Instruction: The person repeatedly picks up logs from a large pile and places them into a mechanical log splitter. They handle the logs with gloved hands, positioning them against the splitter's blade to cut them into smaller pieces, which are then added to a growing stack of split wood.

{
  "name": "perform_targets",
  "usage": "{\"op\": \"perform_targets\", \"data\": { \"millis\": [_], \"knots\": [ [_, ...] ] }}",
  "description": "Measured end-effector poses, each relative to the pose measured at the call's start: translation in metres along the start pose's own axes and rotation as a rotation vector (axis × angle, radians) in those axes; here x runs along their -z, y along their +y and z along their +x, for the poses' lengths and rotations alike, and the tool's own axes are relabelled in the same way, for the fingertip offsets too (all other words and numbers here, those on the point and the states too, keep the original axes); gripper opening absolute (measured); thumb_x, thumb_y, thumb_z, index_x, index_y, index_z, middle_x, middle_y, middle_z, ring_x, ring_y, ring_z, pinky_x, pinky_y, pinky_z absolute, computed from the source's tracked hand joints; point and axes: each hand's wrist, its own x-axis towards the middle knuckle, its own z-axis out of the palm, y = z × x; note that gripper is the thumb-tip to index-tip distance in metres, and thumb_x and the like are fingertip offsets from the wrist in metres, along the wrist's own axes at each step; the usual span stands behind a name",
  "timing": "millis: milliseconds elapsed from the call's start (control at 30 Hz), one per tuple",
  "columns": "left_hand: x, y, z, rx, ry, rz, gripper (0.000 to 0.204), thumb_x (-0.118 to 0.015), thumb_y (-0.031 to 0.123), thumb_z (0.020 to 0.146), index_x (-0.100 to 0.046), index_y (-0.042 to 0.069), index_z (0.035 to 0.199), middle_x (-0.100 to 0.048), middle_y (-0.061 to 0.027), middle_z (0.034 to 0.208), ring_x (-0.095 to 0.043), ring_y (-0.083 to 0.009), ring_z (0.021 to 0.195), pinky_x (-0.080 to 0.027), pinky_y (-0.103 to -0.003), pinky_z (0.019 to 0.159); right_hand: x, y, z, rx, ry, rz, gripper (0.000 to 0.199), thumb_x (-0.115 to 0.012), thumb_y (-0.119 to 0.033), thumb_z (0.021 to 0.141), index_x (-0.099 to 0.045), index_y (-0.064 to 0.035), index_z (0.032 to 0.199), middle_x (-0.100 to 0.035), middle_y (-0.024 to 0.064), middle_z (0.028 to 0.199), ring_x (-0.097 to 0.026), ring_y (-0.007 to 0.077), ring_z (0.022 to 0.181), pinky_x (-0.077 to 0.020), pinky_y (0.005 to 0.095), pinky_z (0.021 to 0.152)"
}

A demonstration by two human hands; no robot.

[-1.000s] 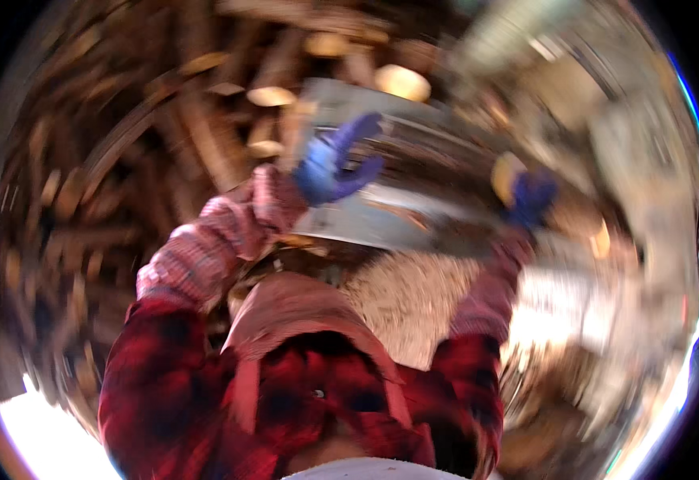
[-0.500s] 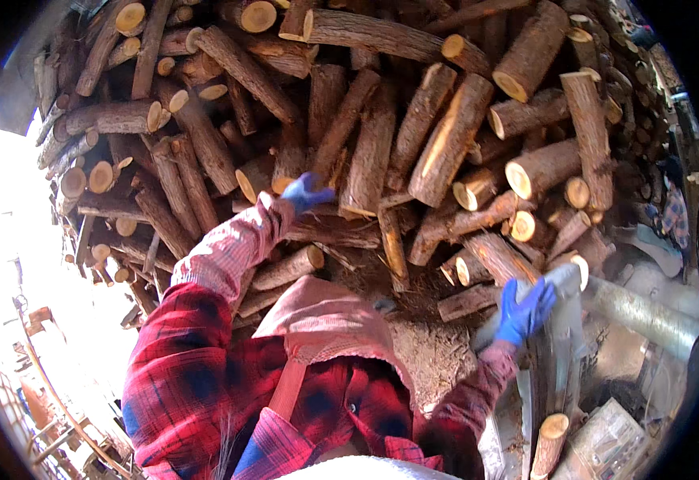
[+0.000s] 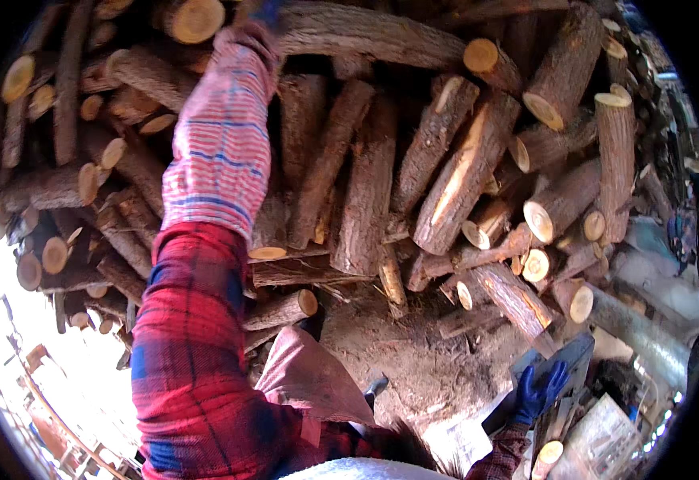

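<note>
My left arm, in a checked sleeve cover, reaches far up over the woodpile. My left hand (image 3: 266, 13), in a blue glove, is at the top edge beside the end of a long bark-covered log (image 3: 365, 36). Its fingers are mostly cut off, so their grip cannot be seen. At the lower right, my right hand (image 3: 535, 396), also gloved in blue, has its fingers spread and holds nothing. It lies against a grey metal piece of equipment (image 3: 577, 356); whether it presses on it is unclear.
Stacked cut logs (image 3: 365, 200) fill the far side, several leaning upright. A shiny metal cylinder (image 3: 641, 324) lies at the right. A short log (image 3: 549, 456) stands by the equipment. Bare dirt ground (image 3: 413, 360) shows between the pile and me.
My left hand has stretched from the lower front of the pile up to the long log at the top. My right hand sits lower in view, and the whole view has shifted.
</note>
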Motion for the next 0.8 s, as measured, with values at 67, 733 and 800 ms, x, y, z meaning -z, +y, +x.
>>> {"op": "perform_targets", "data": {
  "millis": [67,733,800],
  "knots": [
    [0.005,-0.004,0.009,-0.007,-0.028,-0.045,0.048,-0.072,0.032,0.082,-0.053,0.001,0.112,-0.060,-0.0102,0.094,-0.056,-0.0191,0.077,-0.046,-0.035,0.067,0.001,-0.001,0.003,0.008,-0.016,-0.046,0.070,-0.067,-0.035,0.082,-0.040,-0.0018,0.137,-0.040,0.0201,0.142,-0.032,0.0398,0.133,-0.0241,0.0491,0.110],
    [0.053,-0.241,-0.235,0.309,-0.437,0.603,0.051,-0.060,0.050,0.087,-0.067,0.002,0.106,-0.065,-0.0095,0.098,-0.058,-0.0158,0.093,-0.048,-0.030,0.080,-0.251,-0.429,0.170,-0.217,-0.568,1.591,0.077,-0.072,-0.038,0.080,-0.039,0.0031,0.137,-0.043,0.0134,0.139,-0.041,0.0263,0.128,-0.0346,0.0349,0.105],
    [0.039,-0.259,-0.269,0.434,-0.369,0.245,0.057,-0.062,0.054,0.084,-0.070,-0.001,0.094,-0.064,-0.0061,0.085,-0.056,-0.0146,0.079,-0.047,-0.030,0.071,-0.261,-0.427,0.175,-0.244,-0.652,1.791,0.083,-0.074,-0.044,0.078,-0.039,0.0033,0.137,-0.044,0.0135,0.139,-0.040,0.0247,0.129,-0.0350,0.0338,0.105]
  ]
}}
